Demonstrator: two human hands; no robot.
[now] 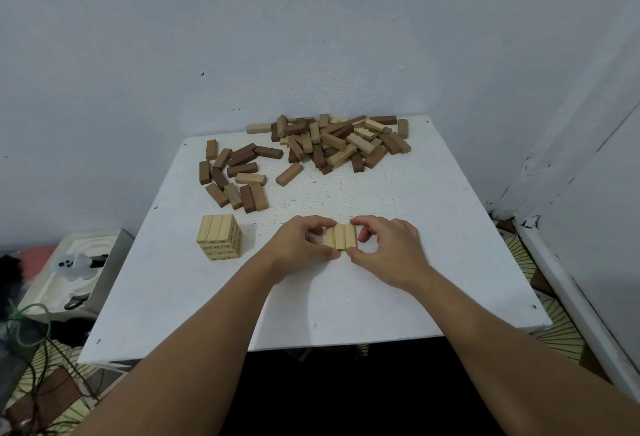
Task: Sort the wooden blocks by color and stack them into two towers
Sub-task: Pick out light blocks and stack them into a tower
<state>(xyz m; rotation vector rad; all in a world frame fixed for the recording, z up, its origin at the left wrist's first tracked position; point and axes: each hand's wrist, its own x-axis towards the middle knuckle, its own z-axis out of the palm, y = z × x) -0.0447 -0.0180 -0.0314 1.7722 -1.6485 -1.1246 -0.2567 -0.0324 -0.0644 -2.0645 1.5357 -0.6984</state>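
Both hands, left hand (301,240) and right hand (388,248), pinch a row of three light blocks (340,236), fingers clamped on its sides to square it on the table (346,297), right of the light tower (219,236).

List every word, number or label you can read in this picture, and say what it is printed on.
Light tower: small dark numbers are printed on the block ends facing the camera, too blurred to read for certain.
Three light blocks held between the left hand and right hand: no print visible.
Loose pile: nothing legible.
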